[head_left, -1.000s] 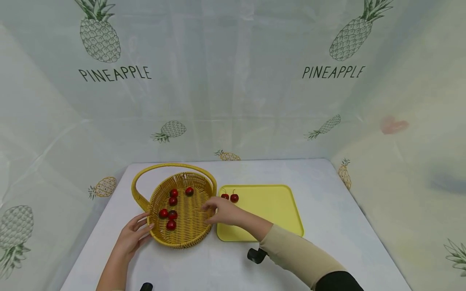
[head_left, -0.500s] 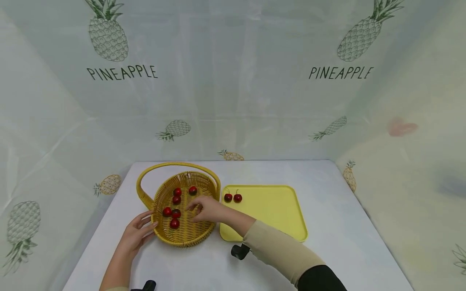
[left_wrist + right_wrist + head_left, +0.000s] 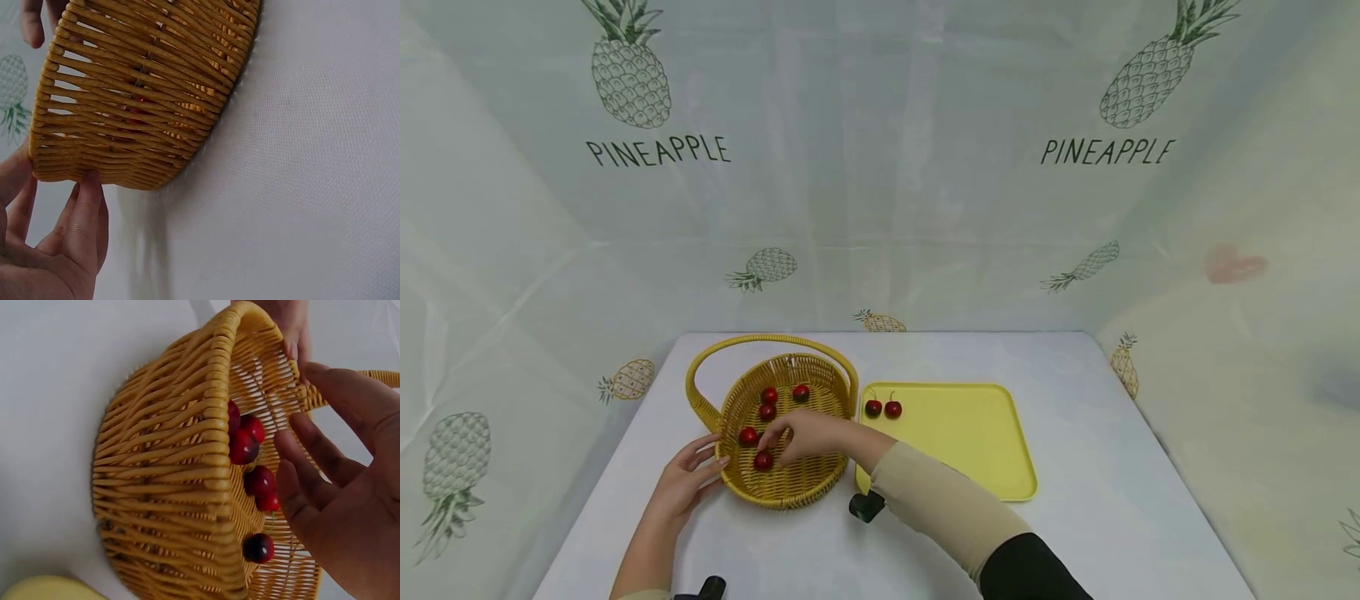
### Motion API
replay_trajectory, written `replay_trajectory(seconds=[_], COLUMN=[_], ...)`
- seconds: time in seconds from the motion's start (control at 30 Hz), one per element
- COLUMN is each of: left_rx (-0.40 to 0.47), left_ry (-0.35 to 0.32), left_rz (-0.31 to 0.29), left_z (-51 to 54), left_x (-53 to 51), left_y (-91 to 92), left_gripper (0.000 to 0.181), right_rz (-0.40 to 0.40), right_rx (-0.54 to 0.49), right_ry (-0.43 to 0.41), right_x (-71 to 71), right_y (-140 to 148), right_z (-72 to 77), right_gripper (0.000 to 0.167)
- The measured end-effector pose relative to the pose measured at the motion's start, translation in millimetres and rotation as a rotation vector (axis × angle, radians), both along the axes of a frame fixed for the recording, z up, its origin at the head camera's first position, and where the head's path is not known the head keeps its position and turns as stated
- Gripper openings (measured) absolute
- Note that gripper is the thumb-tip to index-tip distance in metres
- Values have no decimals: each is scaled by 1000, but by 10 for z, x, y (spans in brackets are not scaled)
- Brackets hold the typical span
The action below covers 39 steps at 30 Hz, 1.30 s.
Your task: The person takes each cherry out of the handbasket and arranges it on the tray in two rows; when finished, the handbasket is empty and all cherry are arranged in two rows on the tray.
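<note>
A round yellow wicker basket (image 3: 808, 479) with a tall handle stands on the left of the table. My left hand (image 3: 681, 479) holds its left rim, thumb and fingers pressed against the weave in the left wrist view. Several dark red cherries lie inside, among them a front one (image 3: 763, 461), a left one (image 3: 748, 437) and one at the back (image 3: 801, 392). Over them, inside the basket, hovers my right hand (image 3: 808, 435), its fingers bent loosely and partly covering a cherry. In the right wrist view that hand (image 3: 356, 487) shows nothing between thumb and fingers.
Right of the basket lies a yellow rectangular tray (image 3: 955, 433). Two stemmed cherries, a left one (image 3: 873, 407) and a right one (image 3: 892, 409), sit in its back left corner. The basket handle (image 3: 767, 338) arches behind the basket. White cloth covers the table (image 3: 1105, 467).
My right hand has moved left across the basket, from its right side to the cherries at the left. The left hand stays on the rim. The head view has shifted slightly.
</note>
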<state>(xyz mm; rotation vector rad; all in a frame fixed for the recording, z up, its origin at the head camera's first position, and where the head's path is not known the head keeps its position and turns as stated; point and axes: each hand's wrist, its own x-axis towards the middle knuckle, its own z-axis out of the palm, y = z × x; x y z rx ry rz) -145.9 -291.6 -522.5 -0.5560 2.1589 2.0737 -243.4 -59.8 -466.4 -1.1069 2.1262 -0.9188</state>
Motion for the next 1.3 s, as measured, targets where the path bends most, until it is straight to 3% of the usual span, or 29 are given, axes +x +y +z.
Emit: replay_trajectory(seconds=[0.4,0.97,1.3], left_rx=[21,11,5], left_ry=[6,7,4], left_rz=[-2,-6,6], left_z=[-48,-56,-39], left_x=[-11,-1,-12], left_y=[20,6,-13], left_gripper=[63,63,62], right_rz=[0,45,67], right_rx=[101,200,256], right_ry=[-54,7,23], right_x=[-66,-78,-54], right_y=[-167,-381,-467], right_z=[-116,-282,-287], right_gripper=[34,36,34])
